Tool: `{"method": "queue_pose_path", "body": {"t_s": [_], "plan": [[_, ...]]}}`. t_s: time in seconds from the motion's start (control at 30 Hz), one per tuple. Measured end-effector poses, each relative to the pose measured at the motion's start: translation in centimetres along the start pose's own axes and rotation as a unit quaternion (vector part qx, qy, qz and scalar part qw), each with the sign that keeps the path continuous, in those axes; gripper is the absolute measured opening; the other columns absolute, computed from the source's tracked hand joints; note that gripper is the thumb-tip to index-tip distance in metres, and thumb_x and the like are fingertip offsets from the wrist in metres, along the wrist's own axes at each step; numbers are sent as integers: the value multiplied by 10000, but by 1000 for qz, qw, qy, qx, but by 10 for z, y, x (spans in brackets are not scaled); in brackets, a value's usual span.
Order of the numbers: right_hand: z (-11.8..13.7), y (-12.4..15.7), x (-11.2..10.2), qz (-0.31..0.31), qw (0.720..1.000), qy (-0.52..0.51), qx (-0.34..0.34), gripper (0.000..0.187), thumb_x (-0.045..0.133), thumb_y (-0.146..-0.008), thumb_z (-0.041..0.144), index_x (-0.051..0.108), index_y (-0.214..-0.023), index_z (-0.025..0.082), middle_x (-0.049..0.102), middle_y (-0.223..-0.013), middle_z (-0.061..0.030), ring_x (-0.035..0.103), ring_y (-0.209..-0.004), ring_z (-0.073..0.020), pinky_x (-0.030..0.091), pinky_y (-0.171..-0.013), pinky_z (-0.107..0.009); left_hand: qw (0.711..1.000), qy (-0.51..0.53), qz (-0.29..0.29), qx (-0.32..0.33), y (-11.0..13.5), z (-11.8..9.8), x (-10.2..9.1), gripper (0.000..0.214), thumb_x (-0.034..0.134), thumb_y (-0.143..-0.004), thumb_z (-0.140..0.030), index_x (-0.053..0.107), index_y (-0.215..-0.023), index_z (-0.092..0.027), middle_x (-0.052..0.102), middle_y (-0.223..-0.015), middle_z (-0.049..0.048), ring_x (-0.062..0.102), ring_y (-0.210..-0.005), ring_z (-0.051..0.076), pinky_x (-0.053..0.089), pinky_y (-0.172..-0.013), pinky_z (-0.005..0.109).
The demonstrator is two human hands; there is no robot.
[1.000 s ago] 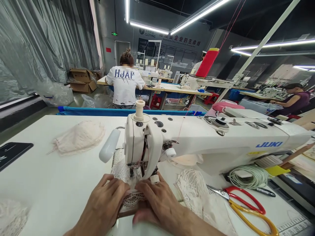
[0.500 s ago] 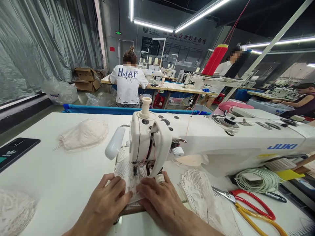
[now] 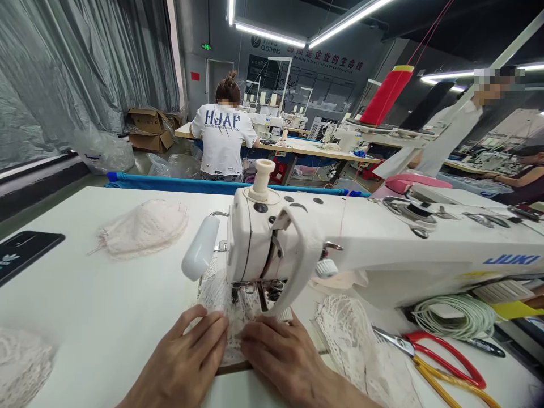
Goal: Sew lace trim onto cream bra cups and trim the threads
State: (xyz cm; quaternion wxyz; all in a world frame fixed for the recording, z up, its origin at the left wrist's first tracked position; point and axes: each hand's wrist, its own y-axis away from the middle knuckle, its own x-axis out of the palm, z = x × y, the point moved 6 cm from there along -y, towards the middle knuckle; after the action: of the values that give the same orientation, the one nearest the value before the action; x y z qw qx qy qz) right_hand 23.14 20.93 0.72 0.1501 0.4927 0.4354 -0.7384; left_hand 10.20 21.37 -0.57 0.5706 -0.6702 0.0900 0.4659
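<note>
White lace pc [image 3: 233,343] under the presser foot [image 3: 235,296] of our sewing mach. [image 3: 340,226], both hands on it.
It runs out toward us b/w the hands. Our L hand [image 3: 191,351] lies on its L side, fingers bent & close together, tips on the cloth; our R hand [image 3: 284,348] is bunched narrow on the R side, fingers pressing down. Can't tell if either one pinches it, undersides hidden. R of the R hand we have a second lace pc [image 3: 348,334], scissors [image 3: 414,352] w/ red & yellow handles next to it, pale cord coil [image 3: 454,331] behind. L on the table [image 3: 106,294]: cup-shaped pc [image 3: 144,229], phone [image 3: 32,255], more lace [image 3: 23,365] at the frame edge. Beyond: red thread cone [image 3: 387,96], co-worker in white tee [image 3: 223,141], back to us.
</note>
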Motion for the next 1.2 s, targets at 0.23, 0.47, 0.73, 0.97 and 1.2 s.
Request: {"method": "queue_pose_path", "body": {"t_s": [0.23, 0.47, 0.73, 0.97, 1.2], "plan": [[1, 1, -4, -15, 1000, 14, -5, 304, 305, -976, 95, 588, -878, 146, 674, -970, -22, 555, -778, -149, 336, -742, -333, 1000, -17, 6, 2, -4, -2, -4, 343, 316, -952, -56, 657, -949, -92, 695, -979, 105, 597, -963, 197, 357, -899, 385], [2, 0, -3, -18, 999, 39, -5, 221, 395, -935, 72, 596, -910, 161, 675, -905, -18, 565, -771, -138, 343, -787, -343, 999, -13, 29, 5, 0, -3, 1, 345, 304, -959, -69, 645, -979, -116, 678, -1031, 73, 559, -1008, 170, 336, -892, 359], [2, 0, -6, -38, 999, 33, -6, 224, 385, -950, 115, 599, -917, 172, 672, -866, -11, 554, -722, -141, 329, -742, -342, 999, -31, -10, 7, -7, -5, -4, 295, 364, -947, -91, 651, -916, -147, 686, -911, 72, 586, -887, 176, 354, -846, 377], [-10, 1, 0, -80, 996, 33, 17, 632, 290, -855, 698, 595, -913, 148, 670, -814, -67, 555, -712, -185, 313, -811, -393, 1000, 6, 0, -12, -12, 5, 0, 317, 322, -977, -156, 638, -999, -152, 662, -943, 70, 583, -866, 158, 338, -844, 359], [-25, -5, 5, -26, 995, 84, 52, 512, 504, -799, 676, 593, -906, 184, 662, -915, -53, 564, -879, -211, 291, -873, -406, 999, 33, 8, -22, -20, 19, 9, 251, 406, -939, -182, 604, -1088, -145, 638, -878, 47, 571, -828, 160, 316, -878, 377]]}}
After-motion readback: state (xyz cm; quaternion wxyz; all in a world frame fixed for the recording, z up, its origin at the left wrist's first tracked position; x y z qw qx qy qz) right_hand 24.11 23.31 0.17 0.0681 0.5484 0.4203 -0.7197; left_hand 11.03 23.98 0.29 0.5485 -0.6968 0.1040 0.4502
